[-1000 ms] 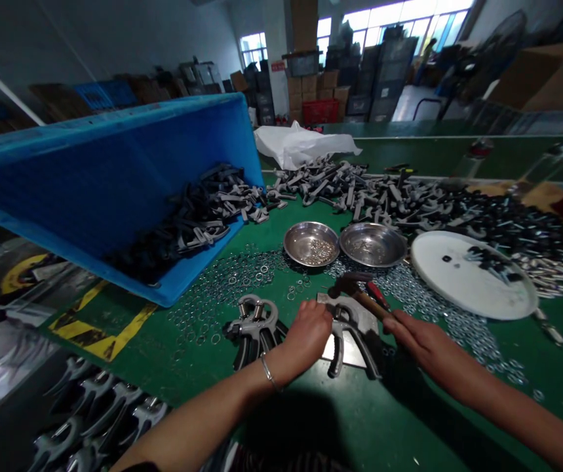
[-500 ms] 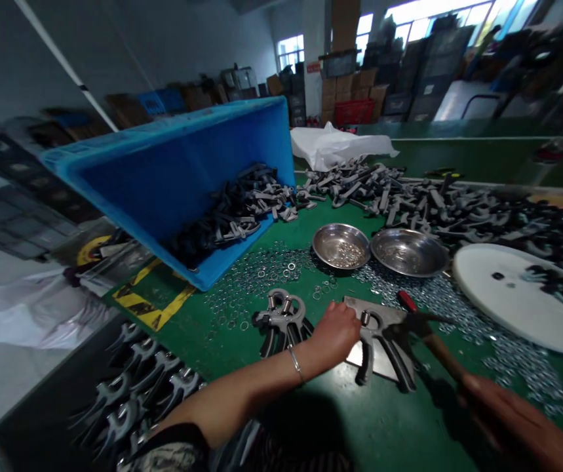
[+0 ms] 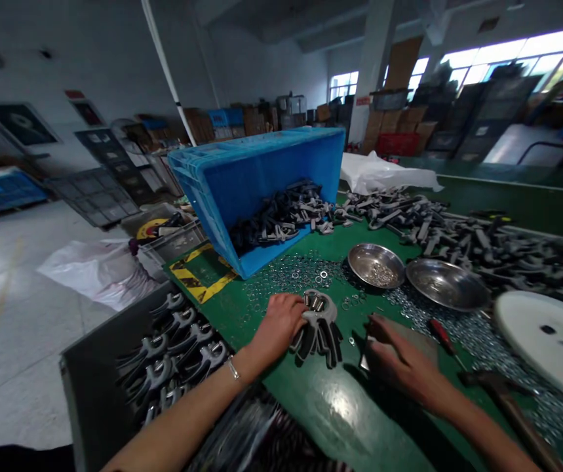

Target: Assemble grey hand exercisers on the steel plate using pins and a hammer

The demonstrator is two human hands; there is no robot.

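Note:
My left hand [image 3: 281,322] is closed on the left side of a small stack of grey and black spring clamps [image 3: 321,321] on the green table. Over a flat metal plate [image 3: 421,341] is my right hand [image 3: 399,360], blurred, its fingers stretched to the left; no object shows in it. A hammer [image 3: 512,400] lies to its right, beside a red-handled screwdriver [image 3: 442,334]. Metal rings [image 3: 305,269] are scattered behind the clamps.
A tipped blue crate [image 3: 256,157] spills clamp parts at the back. Two steel bowls [image 3: 377,265] and a white disc [image 3: 546,341] stand to the right. At lower left, a dark bin [image 3: 84,393] holds rows of clamps. A pile of parts [image 3: 458,229] lies behind.
The view has swung left. My right hand has left the hammer, which now lies on the table. My left hand has moved from the plate to the stacked clamps. No clamp shows on the plate now.

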